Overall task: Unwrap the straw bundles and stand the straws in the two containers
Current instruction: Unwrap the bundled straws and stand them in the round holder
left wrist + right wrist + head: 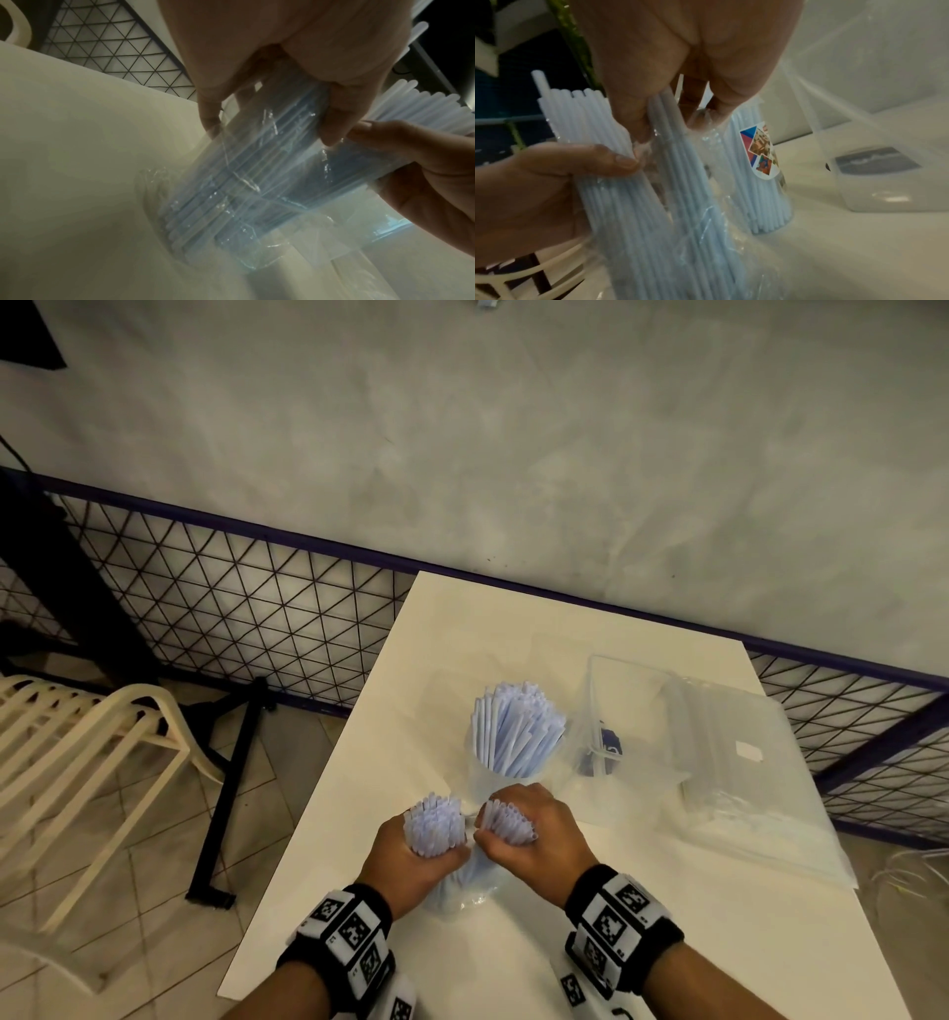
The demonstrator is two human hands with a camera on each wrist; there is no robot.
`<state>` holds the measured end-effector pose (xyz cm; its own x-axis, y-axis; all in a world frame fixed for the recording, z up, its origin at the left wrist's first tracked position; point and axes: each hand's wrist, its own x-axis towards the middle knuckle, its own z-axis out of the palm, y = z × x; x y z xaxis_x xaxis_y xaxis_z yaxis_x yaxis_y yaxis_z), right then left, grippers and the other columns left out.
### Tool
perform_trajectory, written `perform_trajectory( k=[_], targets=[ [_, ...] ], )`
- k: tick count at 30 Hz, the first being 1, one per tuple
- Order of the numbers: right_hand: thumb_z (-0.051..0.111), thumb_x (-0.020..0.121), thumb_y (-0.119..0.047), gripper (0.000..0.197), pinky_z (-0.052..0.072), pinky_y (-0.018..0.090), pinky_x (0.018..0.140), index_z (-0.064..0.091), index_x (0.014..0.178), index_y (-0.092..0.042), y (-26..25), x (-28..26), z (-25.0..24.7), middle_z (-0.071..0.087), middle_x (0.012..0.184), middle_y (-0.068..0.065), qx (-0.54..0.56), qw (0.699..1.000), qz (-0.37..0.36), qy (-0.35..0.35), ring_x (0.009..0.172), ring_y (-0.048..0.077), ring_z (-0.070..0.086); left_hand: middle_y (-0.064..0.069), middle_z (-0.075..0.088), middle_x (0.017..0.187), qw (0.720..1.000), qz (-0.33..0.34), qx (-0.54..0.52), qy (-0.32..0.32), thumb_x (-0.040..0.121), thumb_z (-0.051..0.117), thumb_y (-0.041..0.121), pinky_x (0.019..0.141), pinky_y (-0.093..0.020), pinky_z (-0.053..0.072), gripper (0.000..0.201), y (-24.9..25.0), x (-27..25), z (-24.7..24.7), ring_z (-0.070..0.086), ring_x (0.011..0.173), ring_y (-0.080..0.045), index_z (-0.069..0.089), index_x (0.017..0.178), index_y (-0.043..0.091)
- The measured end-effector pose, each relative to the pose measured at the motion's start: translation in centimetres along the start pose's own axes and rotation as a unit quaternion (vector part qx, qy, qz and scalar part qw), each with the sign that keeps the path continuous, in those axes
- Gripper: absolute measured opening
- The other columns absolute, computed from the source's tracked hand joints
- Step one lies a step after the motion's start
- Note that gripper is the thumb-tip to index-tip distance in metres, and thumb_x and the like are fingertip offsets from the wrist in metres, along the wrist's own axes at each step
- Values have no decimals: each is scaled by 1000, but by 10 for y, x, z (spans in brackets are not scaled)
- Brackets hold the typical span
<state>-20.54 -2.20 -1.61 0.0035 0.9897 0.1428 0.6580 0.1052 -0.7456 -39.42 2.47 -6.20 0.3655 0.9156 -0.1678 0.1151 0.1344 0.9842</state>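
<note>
A bundle of pale blue straws stands upright on the white table, its lower end still in clear wrapper. The top is parted into two tufts. My left hand grips the left tuft and my right hand grips the right tuft. Just behind them a round clear container is packed with upright straws. A square clear container stands to its right, with no straws visible in it. In the right wrist view my right hand curls around straws above the wrapper.
Clear plastic bags with more packed items lie at the table's right side. A cream slatted chair stands left of the table. A dark wire-mesh fence runs behind it. The table's left edge is close to my left wrist.
</note>
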Motion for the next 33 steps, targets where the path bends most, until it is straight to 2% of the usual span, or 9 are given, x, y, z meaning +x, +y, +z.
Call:
perform_trajectory(
  k=[4,8,12,16,19,24,26,29,33],
  targets=[
    [70,81,-35,21,47,27,72,70,84,-14,-10,9,-4,65,83,-1,-26,999,-29,-34,78,11,58,-2,76,95,1000,-7,1,8,49,80,43,86,-30,56,60,0,0,-2,72,91,-14,73,100,14],
    [79,80,-30,15,44,13,67,67,80,-20,-32,24,-30,66,78,-8,1,1000,-6,-14,69,2,59,-2,77,91,1000,-15,-1,16,48,81,42,84,-32,57,55,-1,-1,-5,73,87,-14,73,95,16],
    [83,77,-19,11,51,19,63,73,82,-16,-62,49,-78,74,76,-5,85,996,35,-4,66,4,67,-2,77,91,1000,-16,2,11,48,80,45,84,-32,58,56,0,-2,-6,73,87,-15,73,95,16],
    [79,79,-8,7,50,15,60,75,84,-8,-92,77,-129,74,76,-6,138,990,18,26,67,4,68,-1,77,95,1000,-20,7,2,50,80,44,88,-33,56,55,-1,-1,-6,72,91,-14,73,98,16],
    [78,81,-10,7,48,13,58,74,87,-6,-95,95,-148,74,76,-8,126,991,13,49,69,4,68,0,76,94,1000,-18,17,7,47,79,46,86,-29,56,60,0,-1,-6,72,89,-12,73,98,15],
    [79,81,-16,5,54,23,67,75,83,-14,-76,107,-136,74,82,-4,62,996,30,57,75,10,69,1,76,93,1000,-15,17,13,46,79,46,82,-21,54,59,1,-3,-6,72,87,-8,74,96,15],
    [79,80,-18,5,58,31,74,75,82,-16,-64,107,-125,75,84,-2,46,996,40,61,78,15,70,1,76,91,1000,-17,12,19,46,79,46,82,-23,55,57,1,-3,-5,72,87,-9,74,94,15],
    [81,79,-24,8,59,39,78,75,83,-21,-44,104,-103,75,84,-2,34,995,76,58,78,15,70,0,76,91,1000,-15,15,20,46,79,46,82,-23,55,57,2,-4,-4,72,86,-9,73,94,15],
    [86,70,-37,39,55,39,80,69,95,-13,-27,100,-76,70,92,4,-25,993,95,59,86,21,65,1,76,90,1000,-16,20,19,45,78,47,81,-20,54,58,3,-4,-4,71,85,-7,73,93,16]
  ],
)
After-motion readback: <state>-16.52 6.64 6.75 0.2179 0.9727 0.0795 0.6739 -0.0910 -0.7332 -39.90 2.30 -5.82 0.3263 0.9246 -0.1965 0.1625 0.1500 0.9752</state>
